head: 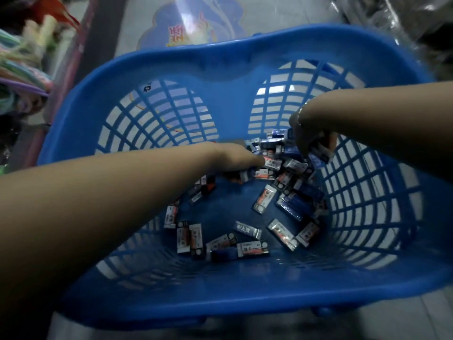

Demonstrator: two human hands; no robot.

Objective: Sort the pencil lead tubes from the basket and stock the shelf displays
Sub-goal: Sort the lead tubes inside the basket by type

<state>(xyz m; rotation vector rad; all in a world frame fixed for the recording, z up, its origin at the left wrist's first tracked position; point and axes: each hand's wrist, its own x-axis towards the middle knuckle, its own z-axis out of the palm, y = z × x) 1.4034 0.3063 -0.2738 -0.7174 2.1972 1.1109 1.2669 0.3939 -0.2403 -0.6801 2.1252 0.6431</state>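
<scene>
Both forearms reach down into blue basket [152, 69], left one closest to lens. Basket is slatted plastic, solid floor.

Left hand [235, 159]: knuckles up, fingers curled down onto the tubes [264, 201] at the far side of the floor, fingertips on an orange-and-white pack [270, 164]. Looks like a pinch, but fingertips are hidden under the hand, so can't tell for sure.

Right hand [310, 141]: right of the left hand and a bit farther back, fingers closed round a bunch of blue packs [318, 157], their ends sticking out below the fist. Thin bracelet [300, 114] on that wrist.

Tubes: small flat rectangular packs, clear wrap, glossy. Two sorts visible: orange/red-and-white label, and dark blue label. Print too blurred to read. Densest heap sits between and under the two hands, mostly blue near the right hand. Looser scatter on the floor nearer the camera than both hands, lying flat at mixed angles, some overlapping; a few under the left forearm.

Left of the left arm, outside the basket: blurry pastel cords [19, 69]. Beyond the basket's far rim: floor sticker [196, 23], blue with red characters.
</scene>
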